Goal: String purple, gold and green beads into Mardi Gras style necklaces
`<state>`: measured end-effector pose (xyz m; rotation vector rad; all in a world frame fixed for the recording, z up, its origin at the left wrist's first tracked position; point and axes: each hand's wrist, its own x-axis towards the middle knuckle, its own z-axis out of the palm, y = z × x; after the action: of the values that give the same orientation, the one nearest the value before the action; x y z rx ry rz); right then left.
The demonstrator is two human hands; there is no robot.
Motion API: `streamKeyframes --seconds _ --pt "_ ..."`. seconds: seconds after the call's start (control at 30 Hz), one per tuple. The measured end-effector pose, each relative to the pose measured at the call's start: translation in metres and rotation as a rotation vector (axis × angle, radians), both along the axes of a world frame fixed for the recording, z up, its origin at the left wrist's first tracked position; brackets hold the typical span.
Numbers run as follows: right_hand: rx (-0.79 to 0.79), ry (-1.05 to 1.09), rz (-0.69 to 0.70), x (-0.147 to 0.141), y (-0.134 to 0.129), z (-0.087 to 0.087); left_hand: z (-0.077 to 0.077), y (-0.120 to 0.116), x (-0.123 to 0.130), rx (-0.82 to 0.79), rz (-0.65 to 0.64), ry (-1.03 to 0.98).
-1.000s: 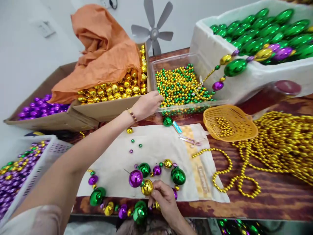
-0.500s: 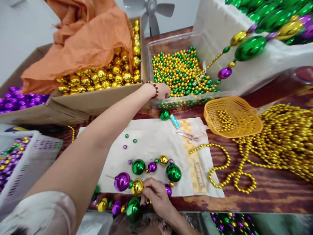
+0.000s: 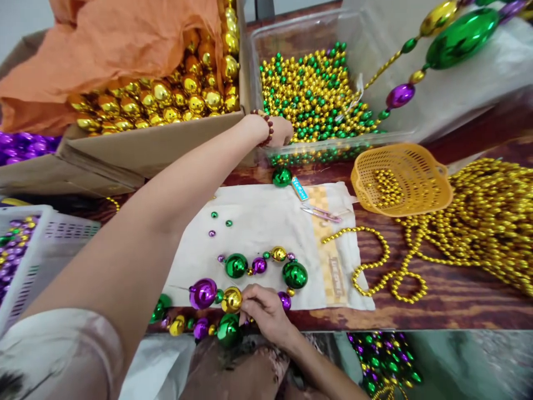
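My left hand [image 3: 281, 132], with a beaded bracelet at the wrist, reaches over the front left corner of the clear bin [image 3: 325, 145] of small gold and green beads; its fingertips are hidden. Below it, the fingers of my right hand [image 3: 266, 312] pinch a large gold bead [image 3: 231, 300] on a strand. Beside that bead are a small green one and a large purple bead [image 3: 202, 293], with a thin needle or wire sticking out to the left. The strand curves over the white cloth [image 3: 258, 222], and more large beads hang along the table's front edge.
Gold balls fill a cardboard box [image 3: 166, 150] under orange cloth [image 3: 125, 50]. A yellow basket [image 3: 428, 189] and gold bead strings [image 3: 491, 216] lie right. Thread snips [image 3: 320, 214], a green ball [image 3: 282, 176] and loose beads are nearby. A white basket [image 3: 62, 239] stands left.
The view has tilted down and closer, so most things appear higher. My left hand remains at the bin's corner, its fingers slightly lower behind the rim. My right hand keeps its pinch.
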<state>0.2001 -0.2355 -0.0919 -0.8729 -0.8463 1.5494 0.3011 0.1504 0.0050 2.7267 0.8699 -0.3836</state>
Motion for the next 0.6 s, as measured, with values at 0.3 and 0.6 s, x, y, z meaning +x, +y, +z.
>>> streamKeyframes --seconds 0.3,0.6 --pt "-0.111 0.045 0.028 -0.006 0.004 -0.005 0.014 -0.012 -0.004 0.28 0.048 -0.012" --pt "-0.068 0.029 0.039 0.002 0.004 -0.002 0.018 -0.014 -0.003 0.209 0.028 -0.086"
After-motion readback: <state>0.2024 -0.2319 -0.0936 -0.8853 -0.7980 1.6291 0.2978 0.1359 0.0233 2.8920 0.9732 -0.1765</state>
